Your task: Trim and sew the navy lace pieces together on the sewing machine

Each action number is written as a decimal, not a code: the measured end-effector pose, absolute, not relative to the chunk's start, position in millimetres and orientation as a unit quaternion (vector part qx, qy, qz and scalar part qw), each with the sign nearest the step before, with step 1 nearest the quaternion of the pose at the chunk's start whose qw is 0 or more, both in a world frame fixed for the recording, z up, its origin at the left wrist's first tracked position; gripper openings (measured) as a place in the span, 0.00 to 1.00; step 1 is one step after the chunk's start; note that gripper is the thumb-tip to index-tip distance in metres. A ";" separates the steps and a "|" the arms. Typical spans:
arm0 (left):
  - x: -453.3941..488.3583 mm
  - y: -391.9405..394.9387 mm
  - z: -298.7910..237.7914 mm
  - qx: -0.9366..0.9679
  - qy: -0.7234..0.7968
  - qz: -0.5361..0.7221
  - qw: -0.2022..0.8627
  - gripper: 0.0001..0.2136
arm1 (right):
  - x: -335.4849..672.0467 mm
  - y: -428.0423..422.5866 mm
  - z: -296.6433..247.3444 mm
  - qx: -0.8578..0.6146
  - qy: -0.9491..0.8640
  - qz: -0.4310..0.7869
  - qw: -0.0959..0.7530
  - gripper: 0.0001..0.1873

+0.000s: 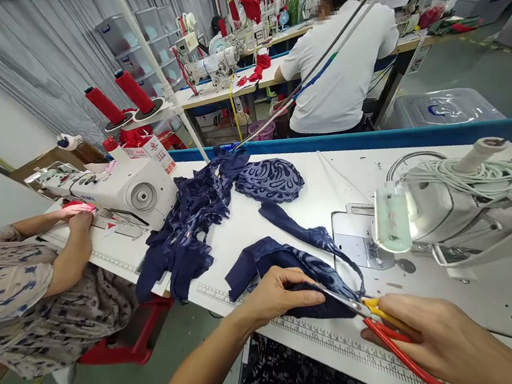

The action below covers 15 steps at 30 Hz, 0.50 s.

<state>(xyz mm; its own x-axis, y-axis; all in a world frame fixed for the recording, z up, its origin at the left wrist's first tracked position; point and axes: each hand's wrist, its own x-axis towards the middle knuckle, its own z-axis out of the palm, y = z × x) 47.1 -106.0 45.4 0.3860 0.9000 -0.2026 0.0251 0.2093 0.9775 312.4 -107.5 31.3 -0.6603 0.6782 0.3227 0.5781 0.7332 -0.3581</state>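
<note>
My right hand (440,331) grips a pair of scissors (378,330) with red and yellow handles. Their blades point left along the edge of a navy patterned garment piece (264,249) at the table's front. Thumb and fingers of my left hand (271,298) are closed on that fabric, close to the blade tips. A narrow navy strip (281,219) runs from behind the piece down toward the scissors, by the sewing machine's plate. How far the blades are closed on the cloth is hard to make out.
A sewing machine (453,209) stands at right, another (127,194) at left, where a co-worker's hands (79,214) hold red cloth. Between them lie a heap of navy pieces (200,200) and a patterned navy stack (269,180). A printed ruler (334,341) lines the front edge.
</note>
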 end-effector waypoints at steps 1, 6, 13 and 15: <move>47.2 -105.9 46.0 0.530 0.436 0.340 0.643 0.10 | 313.1 -108.7 31.1 -0.349 -0.903 0.119 0.219 0.24; 48.8 -105.8 48.5 0.539 0.444 0.328 0.636 0.10 | 314.9 -112.9 37.3 -0.381 -0.899 0.146 0.162 0.21; 52.2 -105.3 45.6 0.574 0.430 0.318 0.620 0.11 | 307.0 -108.8 32.7 -0.358 -0.902 0.146 0.194 0.23; 51.8 -105.6 46.5 0.579 0.441 0.307 0.613 0.12 | 314.3 -112.1 27.4 -0.379 -0.885 0.152 0.224 0.25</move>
<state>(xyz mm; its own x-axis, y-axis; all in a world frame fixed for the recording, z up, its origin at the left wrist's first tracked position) 51.8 -105.6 46.5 0.4222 0.8872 -0.1859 0.1346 0.1415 0.9807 314.3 -112.1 27.4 -0.6132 0.7384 0.2808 0.6023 0.6670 -0.4386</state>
